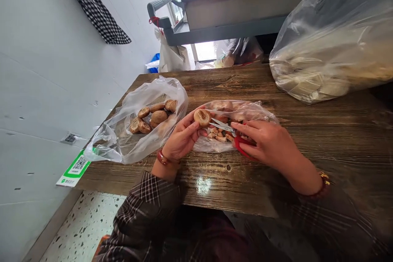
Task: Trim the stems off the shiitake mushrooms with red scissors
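Observation:
Between the thumb and fingers of my left hand point(183, 136) is a brown mushroom point(202, 118), its pale underside facing up. My right hand point(266, 139) grips the red handles of a pair of scissors point(227, 127); the blades look slightly apart, their tips close to the mushroom's right edge. Beneath the scissors, cut mushroom stems point(221, 136) lie on a clear plastic bag point(258, 111), which also holds more mushrooms towards the back. Several whole brown mushrooms point(158, 118) lie in an open white plastic bag point(135, 154) to the left of my left hand.
A large clear bag of pale contents point(319, 77) stands at the right back of the wooden table point(227, 180). A green and white QR code card point(75, 168) is at the left edge, beside the wall. Beyond the table is a grey metal frame point(227, 30).

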### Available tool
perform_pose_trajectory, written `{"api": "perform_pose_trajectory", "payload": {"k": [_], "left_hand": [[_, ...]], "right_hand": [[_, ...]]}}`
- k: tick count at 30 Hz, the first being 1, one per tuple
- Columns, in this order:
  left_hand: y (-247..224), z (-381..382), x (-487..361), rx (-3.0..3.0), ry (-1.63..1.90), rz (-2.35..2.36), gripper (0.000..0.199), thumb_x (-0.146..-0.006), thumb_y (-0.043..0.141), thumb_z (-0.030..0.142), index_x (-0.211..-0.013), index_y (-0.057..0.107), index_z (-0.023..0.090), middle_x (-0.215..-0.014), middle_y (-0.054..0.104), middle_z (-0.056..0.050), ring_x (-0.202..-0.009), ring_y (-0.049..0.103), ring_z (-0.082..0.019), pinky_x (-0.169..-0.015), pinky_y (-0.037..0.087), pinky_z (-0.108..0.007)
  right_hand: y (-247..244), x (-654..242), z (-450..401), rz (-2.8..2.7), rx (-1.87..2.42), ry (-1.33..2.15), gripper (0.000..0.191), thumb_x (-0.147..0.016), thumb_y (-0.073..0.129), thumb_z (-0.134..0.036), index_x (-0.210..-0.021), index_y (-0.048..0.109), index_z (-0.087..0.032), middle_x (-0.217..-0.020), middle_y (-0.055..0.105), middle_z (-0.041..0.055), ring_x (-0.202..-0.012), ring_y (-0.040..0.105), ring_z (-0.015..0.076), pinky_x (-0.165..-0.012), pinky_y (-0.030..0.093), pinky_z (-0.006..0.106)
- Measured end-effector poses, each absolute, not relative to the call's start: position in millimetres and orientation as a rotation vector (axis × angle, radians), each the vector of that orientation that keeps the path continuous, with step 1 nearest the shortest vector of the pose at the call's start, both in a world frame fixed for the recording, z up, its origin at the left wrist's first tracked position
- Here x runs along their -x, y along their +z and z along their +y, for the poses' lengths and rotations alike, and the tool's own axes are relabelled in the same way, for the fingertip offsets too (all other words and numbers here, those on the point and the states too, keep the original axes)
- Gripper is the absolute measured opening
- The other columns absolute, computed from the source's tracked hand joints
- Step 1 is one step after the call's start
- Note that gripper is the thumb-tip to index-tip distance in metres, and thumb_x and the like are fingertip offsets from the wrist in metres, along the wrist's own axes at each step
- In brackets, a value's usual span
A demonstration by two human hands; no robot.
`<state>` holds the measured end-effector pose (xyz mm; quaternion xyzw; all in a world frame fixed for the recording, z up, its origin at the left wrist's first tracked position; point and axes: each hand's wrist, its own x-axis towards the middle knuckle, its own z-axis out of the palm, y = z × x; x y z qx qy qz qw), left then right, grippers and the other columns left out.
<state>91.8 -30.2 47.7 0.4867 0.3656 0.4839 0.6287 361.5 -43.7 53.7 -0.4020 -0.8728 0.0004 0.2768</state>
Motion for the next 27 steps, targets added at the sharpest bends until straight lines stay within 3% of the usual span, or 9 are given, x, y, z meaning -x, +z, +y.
{"api": "perform_pose_trajectory", "payload": {"k": [7,16,27], "left_hand": [[45,-32,-95,-1.080,1.129,0.785,0.056,-0.085,0.083,0.040,-0.136,0.067,0.024,-0.129,0.071,-0.010,-0.099,0.072,-0.020,-0.075,0.060,-0.027],[40,-34,-93,-1.155,1.084,0.780,0.056,-0.090,0.078,0.043,-0.140,0.066,0.023,-0.127,0.071,-0.011,-0.099,0.073,-0.021,-0.075,0.059,-0.028],[36,-31,-97,-1.139,1.096,0.748,0.048,-0.087,0.082,0.037,-0.132,0.073,0.021,-0.123,0.075,-0.011,-0.094,0.074,-0.020,-0.073,0.060,-0.026]], "right_hand": [[49,-360,-46,-2.364,1.090,-0.042,0.041,-0.092,0.069,-0.030,-0.132,0.073,-0.022,-0.110,0.079,0.0121,-0.083,0.074,0.0271,-0.070,0.056,0.038],[50,-359,-45,-2.371,1.084,0.087,0.042,-0.091,0.070,-0.029,-0.133,0.074,-0.023,-0.109,0.078,0.0139,-0.085,0.074,0.0295,-0.072,0.057,0.041],[61,-359,-47,-2.468,1.203,0.210,0.041,-0.095,0.067,-0.027,-0.136,0.072,-0.023,-0.108,0.076,0.0102,-0.089,0.073,0.0245,-0.071,0.051,0.033]]}}
